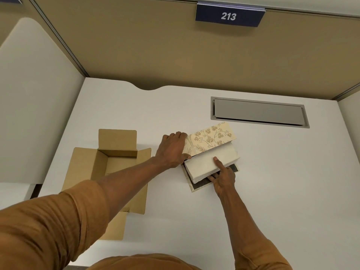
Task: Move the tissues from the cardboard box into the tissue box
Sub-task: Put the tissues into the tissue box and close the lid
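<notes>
A tissue box (211, 138) with a cream and gold flower pattern lies on the white desk, its lid side raised. My left hand (172, 150) grips the box's left end and holds it open. A thick white stack of tissues (208, 162) sits partly inside the box, with its near end sticking out. My right hand (222, 177) holds the stack's near edge, forefinger on top, other fingers beneath. To the left stands the brown cardboard box (116, 154), flaps spread; what shows of its inside is bare.
A grey metal cable hatch (259, 113) is set in the desk behind the tissue box. Tan partition walls (155, 45) close the desk's back and sides, with a blue sign reading 213 (228, 16). A white side panel (29, 94) stands on the left.
</notes>
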Tool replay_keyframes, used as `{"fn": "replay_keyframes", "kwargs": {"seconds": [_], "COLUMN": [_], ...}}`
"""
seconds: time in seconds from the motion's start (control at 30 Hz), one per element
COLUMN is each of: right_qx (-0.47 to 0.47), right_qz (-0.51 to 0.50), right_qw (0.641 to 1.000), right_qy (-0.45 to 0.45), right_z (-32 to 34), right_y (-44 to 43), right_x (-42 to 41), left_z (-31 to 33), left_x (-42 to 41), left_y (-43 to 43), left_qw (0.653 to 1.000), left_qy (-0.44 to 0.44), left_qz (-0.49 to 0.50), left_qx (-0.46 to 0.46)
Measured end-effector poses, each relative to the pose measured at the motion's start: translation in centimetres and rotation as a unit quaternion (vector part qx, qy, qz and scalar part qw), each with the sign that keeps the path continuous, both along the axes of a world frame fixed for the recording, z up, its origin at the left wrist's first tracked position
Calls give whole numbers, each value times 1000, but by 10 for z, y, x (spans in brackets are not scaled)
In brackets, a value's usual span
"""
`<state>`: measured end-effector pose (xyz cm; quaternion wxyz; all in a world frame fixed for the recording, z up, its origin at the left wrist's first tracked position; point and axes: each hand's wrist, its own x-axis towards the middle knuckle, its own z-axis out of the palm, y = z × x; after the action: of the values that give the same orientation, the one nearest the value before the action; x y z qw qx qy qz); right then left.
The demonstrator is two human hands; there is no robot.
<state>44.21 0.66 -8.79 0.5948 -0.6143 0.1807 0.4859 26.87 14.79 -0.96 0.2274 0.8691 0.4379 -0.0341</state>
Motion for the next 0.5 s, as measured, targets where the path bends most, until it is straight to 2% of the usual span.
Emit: {"fn": "replay_keyframes", "kwargs": {"seconds": [0.3, 0.5], "right_qx": [14, -15], "right_qz": [-24, 23], "right_qw": [999, 999], "right_qy": [-18, -38], "right_z": [-2, -6], "right_y": [1, -6], "right_x": [-10, -8], "left_z": [0, -2], "left_x": [0, 4], "left_y": [-27, -46], "left_qw": [997, 995], "left_qy": [4, 17], "left_qz": [-12, -9], "left_qx": [75, 99]}}
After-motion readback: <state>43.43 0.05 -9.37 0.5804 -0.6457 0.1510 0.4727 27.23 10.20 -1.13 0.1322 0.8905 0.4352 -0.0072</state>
